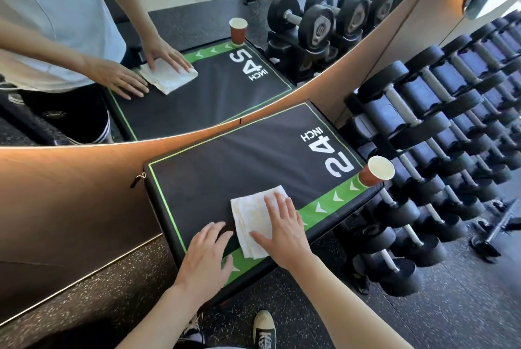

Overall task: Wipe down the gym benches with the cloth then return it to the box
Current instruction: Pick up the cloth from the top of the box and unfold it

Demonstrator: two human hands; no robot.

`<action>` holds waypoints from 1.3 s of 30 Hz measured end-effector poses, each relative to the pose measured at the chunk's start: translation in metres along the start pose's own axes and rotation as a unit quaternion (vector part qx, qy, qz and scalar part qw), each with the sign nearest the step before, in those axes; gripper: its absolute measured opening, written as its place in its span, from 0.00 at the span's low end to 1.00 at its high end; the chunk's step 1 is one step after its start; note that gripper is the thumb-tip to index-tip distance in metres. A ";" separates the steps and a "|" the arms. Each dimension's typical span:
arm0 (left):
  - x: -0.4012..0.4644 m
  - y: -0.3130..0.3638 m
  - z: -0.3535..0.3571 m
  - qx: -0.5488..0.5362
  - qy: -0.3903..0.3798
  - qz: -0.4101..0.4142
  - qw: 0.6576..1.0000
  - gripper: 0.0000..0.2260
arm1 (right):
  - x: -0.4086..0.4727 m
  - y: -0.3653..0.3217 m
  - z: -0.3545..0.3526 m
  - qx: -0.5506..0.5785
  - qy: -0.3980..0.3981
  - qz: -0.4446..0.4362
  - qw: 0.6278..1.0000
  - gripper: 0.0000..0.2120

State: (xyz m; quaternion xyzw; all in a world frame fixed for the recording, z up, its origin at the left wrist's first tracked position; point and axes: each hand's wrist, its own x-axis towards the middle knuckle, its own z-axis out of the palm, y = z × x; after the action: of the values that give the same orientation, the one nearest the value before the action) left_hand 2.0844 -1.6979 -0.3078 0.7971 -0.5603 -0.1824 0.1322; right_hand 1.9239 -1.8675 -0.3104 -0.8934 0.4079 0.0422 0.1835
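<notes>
Cloth flat on padded box
Right hand presses it, fingers straight; left hand flat just beside.

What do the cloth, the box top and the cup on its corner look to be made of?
Cloth: soft white woven fabric, likely cotton; it lies in limp folds. Box top: black matte vinyl-like cover with green printed border, stitched edges and a zip, probably padded. Cup: paper, brown outside, white inside, thin rolled rim.

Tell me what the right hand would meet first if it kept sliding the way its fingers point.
The right hand points up-left across the padded box top. Past the white cloth under it, the surface looks free up to the mirror; the paper cup sits off to the right.
</notes>
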 end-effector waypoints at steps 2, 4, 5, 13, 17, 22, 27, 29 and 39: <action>0.001 0.001 -0.001 0.000 -0.004 -0.002 1.000 0.24 | 0.006 -0.007 0.004 -0.018 -0.003 0.004 1.000 0.47; 0.003 0.001 -0.002 -0.007 0.001 -0.007 1.000 0.23 | 0.008 -0.011 0.007 -0.031 0.004 0.010 0.999 0.49; 0.003 0.000 -0.002 -0.009 0.004 -0.008 1.000 0.23 | 0.008 -0.011 0.009 -0.037 0.013 0.011 0.999 0.49; 0.004 -0.002 -0.001 -0.011 0.009 -0.009 1.000 0.24 | 0.006 -0.010 0.018 -0.040 0.068 0.001 0.997 0.44; 0.005 0.003 -0.004 -0.013 0.003 -0.018 1.000 0.25 | -0.001 -0.011 0.025 -0.025 0.114 -0.017 0.993 0.35; 0.004 0.002 -0.004 -0.013 0.003 -0.017 1.000 0.25 | -0.003 -0.013 0.028 -0.010 0.150 -0.039 0.988 0.22; 0.002 0.002 -0.003 -0.012 -0.003 -0.017 1.000 0.26 | 0.006 -0.010 0.019 -0.054 0.153 -0.074 0.984 0.16; 0.000 0.003 -0.002 -0.010 -0.010 -0.020 1.000 0.27 | 0.011 -0.009 0.012 -0.063 0.155 -0.081 0.983 0.16; -0.004 0.007 0.001 0.014 -0.042 -0.036 0.998 0.30 | -0.008 -0.001 0.021 -0.018 0.122 -0.122 0.985 0.29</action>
State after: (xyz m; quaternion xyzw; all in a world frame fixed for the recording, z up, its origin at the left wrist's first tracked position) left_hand 2.0773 -1.6969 -0.3056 0.8098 -0.5390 -0.2131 0.0908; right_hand 1.9213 -1.8537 -0.3282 -0.9382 0.3143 -0.0822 0.1196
